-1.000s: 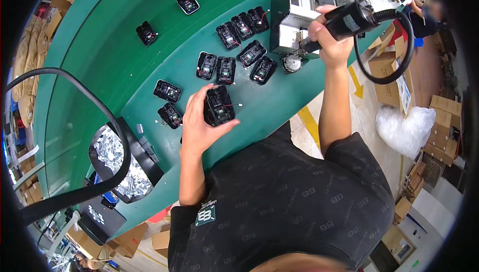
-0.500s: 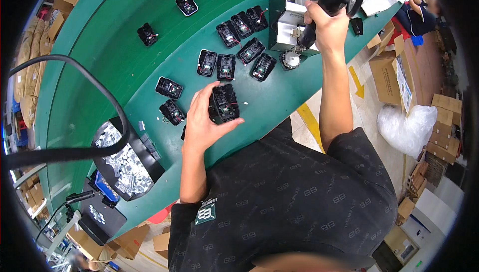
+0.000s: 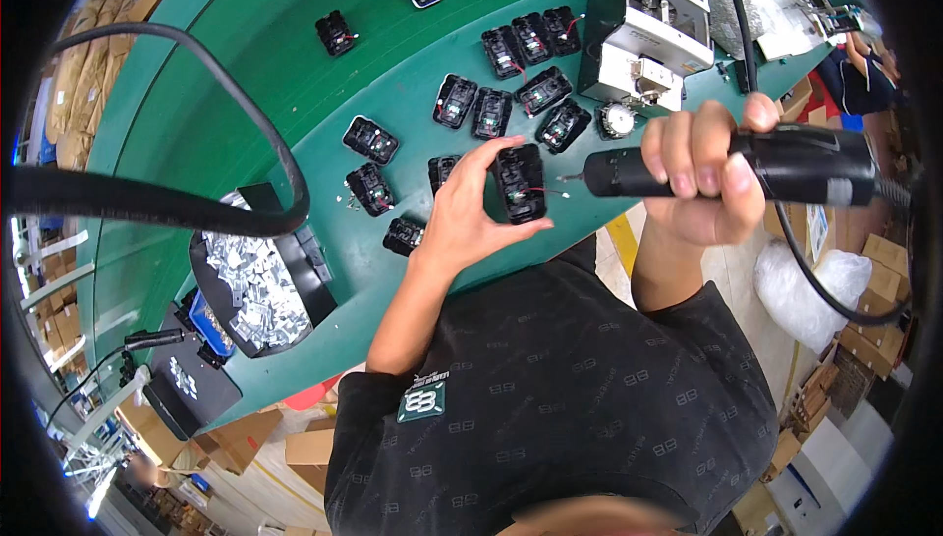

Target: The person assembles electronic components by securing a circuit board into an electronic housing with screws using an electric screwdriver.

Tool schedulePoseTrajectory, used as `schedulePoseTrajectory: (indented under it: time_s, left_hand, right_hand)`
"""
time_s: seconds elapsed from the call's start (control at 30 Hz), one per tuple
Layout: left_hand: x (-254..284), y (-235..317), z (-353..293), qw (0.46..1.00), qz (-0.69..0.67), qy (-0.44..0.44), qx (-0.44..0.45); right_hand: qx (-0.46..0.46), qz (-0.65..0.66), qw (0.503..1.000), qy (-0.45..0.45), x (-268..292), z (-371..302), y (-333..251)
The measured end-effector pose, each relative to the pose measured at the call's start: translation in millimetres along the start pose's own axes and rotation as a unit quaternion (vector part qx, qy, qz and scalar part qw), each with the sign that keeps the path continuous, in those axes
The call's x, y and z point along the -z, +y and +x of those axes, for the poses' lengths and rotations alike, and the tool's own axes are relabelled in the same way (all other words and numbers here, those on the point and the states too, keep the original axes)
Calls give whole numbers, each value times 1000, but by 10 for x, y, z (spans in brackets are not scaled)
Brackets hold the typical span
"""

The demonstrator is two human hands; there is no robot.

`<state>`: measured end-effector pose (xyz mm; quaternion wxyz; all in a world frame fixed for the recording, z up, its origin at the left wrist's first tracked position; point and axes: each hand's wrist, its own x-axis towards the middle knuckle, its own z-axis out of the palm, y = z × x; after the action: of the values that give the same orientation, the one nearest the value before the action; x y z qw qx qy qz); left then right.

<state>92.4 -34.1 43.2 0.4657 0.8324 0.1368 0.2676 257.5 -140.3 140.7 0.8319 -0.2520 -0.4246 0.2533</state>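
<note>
My left hand (image 3: 460, 217) grips a black plastic housing (image 3: 521, 184) by its edges, thumb below and fingers above. Inside it are small electronic parts, and a thin red wire with a white connector sticks out to the right. My right hand (image 3: 702, 168) is wrapped round a black electric screwdriver (image 3: 815, 165), held almost level above the bench's near edge. Its bit points left at the housing, a short gap away. Whether a screw sits on the bit is too small to tell.
Several similar black housings (image 3: 493, 113) lie on the green bench (image 3: 344, 276). A boxy white-and-black machine (image 3: 648, 35) with a round metal part (image 3: 617, 120) stands at the back right. A black bin of metal pieces (image 3: 257, 285) sits left. A thick black cable (image 3: 157, 200) crosses the left side.
My right hand has brought the screwdriver down from the machine and turned it level toward the housing. My left hand still holds the housing, now tilted more upright. The whole view has shifted.
</note>
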Motion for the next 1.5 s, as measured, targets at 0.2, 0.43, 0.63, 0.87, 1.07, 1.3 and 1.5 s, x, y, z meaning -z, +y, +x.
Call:
schedulePoseTrajectory:
  time_s: [0.2,0.43,0.63,0.87,1.07,1.3,1.5]
  left_hand:
    - [7,64,37,999,14,31,-37]
    - [36,87,50,999,0,13,-38]
    - [38,104,78,999,6,9,-46]
    - [42,86,61,999,17,8,-47]
    - [30,80,25,998,48,23,-46]
    - [11,83,60,998,42,20,-48]
    - [14,192,150,998,57,-30,19]
  right_hand:
    - [-62,-25,997,-33,-235,-107,124]
    - [-79,-38,996,-13,-262,-143,191]
    - [-73,-51,996,-20,-235,-141,238]
    - [-94,-62,993,-24,-270,-159,303]
    - [-103,-50,993,-20,-251,-189,351]
    - [-107,-30,994,5,-236,-202,369]
    - [-4,-36,998,-54,-92,-84,220]
